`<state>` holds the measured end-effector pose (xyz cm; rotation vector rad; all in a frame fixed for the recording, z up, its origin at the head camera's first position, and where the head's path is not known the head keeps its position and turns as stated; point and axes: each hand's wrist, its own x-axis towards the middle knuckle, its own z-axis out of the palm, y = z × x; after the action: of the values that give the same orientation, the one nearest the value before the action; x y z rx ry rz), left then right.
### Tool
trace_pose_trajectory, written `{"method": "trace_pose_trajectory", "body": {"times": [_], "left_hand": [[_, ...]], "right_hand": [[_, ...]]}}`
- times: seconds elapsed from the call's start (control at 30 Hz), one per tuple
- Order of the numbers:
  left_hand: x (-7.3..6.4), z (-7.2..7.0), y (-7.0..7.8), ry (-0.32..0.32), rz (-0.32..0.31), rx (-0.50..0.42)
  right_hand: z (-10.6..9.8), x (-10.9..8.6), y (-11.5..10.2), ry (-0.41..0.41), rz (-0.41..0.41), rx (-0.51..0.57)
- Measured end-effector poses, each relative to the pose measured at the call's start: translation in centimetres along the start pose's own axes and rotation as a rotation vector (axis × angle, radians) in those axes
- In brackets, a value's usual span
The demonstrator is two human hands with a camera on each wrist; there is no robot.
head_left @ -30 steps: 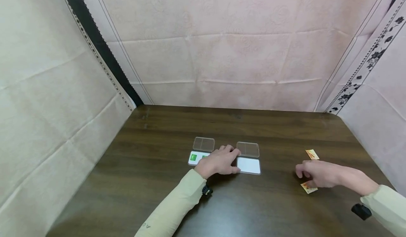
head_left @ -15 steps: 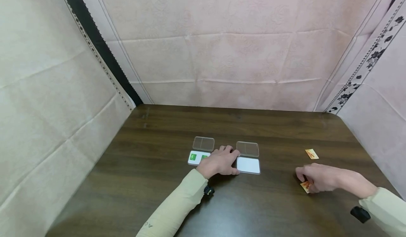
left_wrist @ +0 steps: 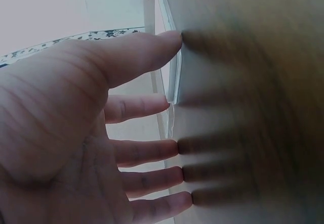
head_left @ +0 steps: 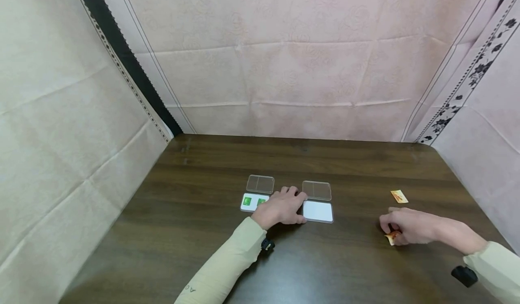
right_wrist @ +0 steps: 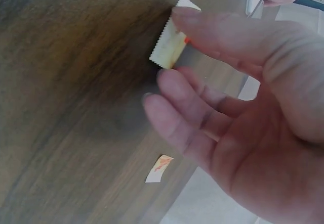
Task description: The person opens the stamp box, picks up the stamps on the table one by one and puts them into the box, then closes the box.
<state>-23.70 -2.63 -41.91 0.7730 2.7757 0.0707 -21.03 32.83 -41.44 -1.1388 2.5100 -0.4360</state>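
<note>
My right hand [head_left: 416,226] pinches a small postage stamp [right_wrist: 170,48] with zigzag edges, thumb on its face and fingers behind. The stamp is tilted up from the table. A second orange-and-cream stamp [head_left: 400,196] lies flat beyond that hand. With fairly straight fingers, my left hand [head_left: 281,207] spans the left edge of a white-lined flat case [head_left: 318,212], its thumb and index finger at the rim. The clear lid [head_left: 317,190] of this case is folded back. Left of the hand lies another open case [head_left: 253,207] with green stamps [head_left: 247,201], partly covered by the hand.
Both cases and the stamps lie on a dark wooden table [head_left: 183,231]. Pale cloth [head_left: 284,78] hangs along its back and sides. The left case's clear lid [head_left: 260,184] also lies folded back.
My right fingers have closed on the nearer stamp and tipped it up off the table. My left hand stays almost still at the case.
</note>
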Motion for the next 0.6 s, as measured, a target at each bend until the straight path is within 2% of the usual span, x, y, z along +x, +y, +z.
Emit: {"method": "trace_pose_trajectory", "body": {"times": [0.2,0.33,0.6], "left_hand": [[0.00,-0.04,0.10,0.003,0.005,0.003],[-0.02,-0.04,0.14,0.002,0.004,0.002],[-0.02,-0.06,0.14,-0.002,0.003,-0.003]], "right_hand": [[0.36,-0.08,0.73,0.093,-0.075,-0.035],[0.51,-0.10,0.66,0.108,-0.069,-0.058],[0.34,-0.04,0.15,0.004,0.112,0.087]]}}
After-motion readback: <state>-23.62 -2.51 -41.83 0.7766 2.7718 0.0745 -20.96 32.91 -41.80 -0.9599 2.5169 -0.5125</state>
